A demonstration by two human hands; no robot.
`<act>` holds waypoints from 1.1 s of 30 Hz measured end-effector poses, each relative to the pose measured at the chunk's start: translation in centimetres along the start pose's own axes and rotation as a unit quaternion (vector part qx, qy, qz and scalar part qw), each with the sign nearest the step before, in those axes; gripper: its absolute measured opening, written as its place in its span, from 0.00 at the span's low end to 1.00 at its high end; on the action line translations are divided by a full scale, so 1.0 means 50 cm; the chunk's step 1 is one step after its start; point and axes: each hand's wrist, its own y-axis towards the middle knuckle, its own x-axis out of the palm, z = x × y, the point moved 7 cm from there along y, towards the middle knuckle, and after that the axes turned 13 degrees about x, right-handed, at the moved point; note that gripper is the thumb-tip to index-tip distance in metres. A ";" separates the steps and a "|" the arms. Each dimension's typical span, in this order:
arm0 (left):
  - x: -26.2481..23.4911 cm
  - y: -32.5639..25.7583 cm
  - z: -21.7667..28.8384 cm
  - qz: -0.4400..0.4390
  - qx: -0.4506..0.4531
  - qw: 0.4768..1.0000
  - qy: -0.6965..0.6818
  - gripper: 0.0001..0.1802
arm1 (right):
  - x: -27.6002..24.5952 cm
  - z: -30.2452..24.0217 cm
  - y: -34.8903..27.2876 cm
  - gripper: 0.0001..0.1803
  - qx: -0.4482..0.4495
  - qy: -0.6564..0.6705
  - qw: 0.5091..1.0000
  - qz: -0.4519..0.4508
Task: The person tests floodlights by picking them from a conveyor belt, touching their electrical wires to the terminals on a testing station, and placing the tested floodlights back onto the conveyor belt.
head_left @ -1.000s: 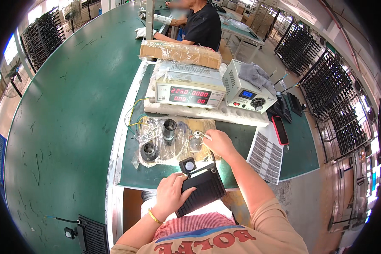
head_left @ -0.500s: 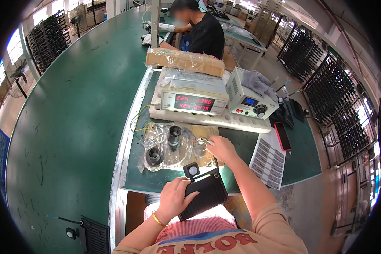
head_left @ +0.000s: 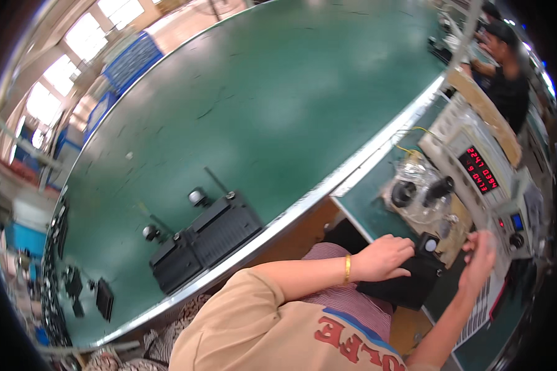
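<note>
My left hand (head_left: 387, 256) lies over a black ribbed housing (head_left: 408, 284) and holds it against my lap at the bench's edge. A round white-centred fitting (head_left: 430, 244) sits at the housing's far corner. My right hand (head_left: 479, 260) hovers blurred to the right of the housing, near the bench; whether it holds anything small cannot be made out. Beyond my hands, a clear plastic bag (head_left: 414, 191) with black round parts lies on the green bench mat.
A grey test instrument with red digits (head_left: 476, 167) and a smaller meter with a blue display (head_left: 517, 222) stand behind the bag. Two black ribbed housings (head_left: 207, 238) lie on the green floor to my left. Another person (head_left: 507, 68) works further along the bench.
The view has swung hard to the left and tilted. My right hand has left the small parts by the bag and come back toward the housing. My left hand keeps its hold.
</note>
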 end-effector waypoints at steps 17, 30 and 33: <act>-0.486 -0.377 -0.166 0.191 -0.393 0.843 0.313 0.20 | -0.120 0.184 -0.004 0.12 0.100 0.311 0.945 0.029; -0.419 -0.188 -0.204 -0.013 -0.149 0.932 0.331 0.06 | -0.099 0.230 -0.015 0.09 0.008 0.148 0.988 0.030; -0.392 -0.174 -0.235 -0.116 -0.151 0.894 0.407 0.07 | -0.097 0.229 -0.019 0.09 -0.001 0.131 0.991 0.025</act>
